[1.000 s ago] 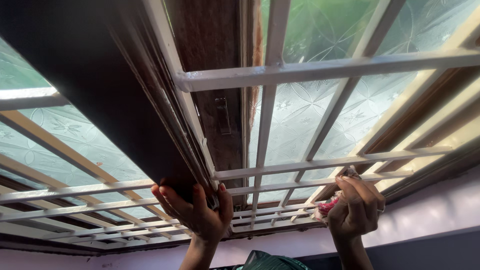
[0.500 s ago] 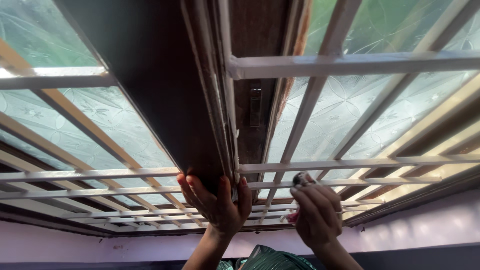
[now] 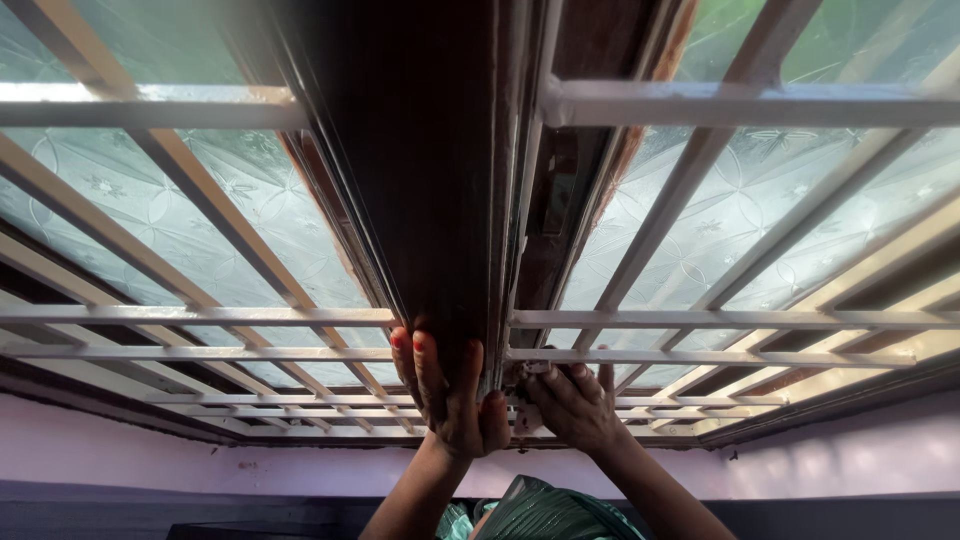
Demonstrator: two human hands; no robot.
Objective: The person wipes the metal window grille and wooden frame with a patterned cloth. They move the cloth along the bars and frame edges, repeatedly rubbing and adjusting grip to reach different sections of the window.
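The left hand (image 3: 450, 400) wraps its fingers around the lower end of the dark wooden window post (image 3: 430, 180). Just beside the post, the right hand (image 3: 572, 405) presses a small cloth (image 3: 522, 400) against it, fingers curled over the cloth, behind the white metal grille (image 3: 720, 320).

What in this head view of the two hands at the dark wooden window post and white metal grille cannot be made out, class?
- Whatever the right hand holds: the pale scrap at its fingertips is too small and shadowed.
- Left hand palm: pressed against the dark wooden centre post.
- The view outside: blurred by patterned frosted glass.
- Top of the white metal grille: cut by the frame edge.
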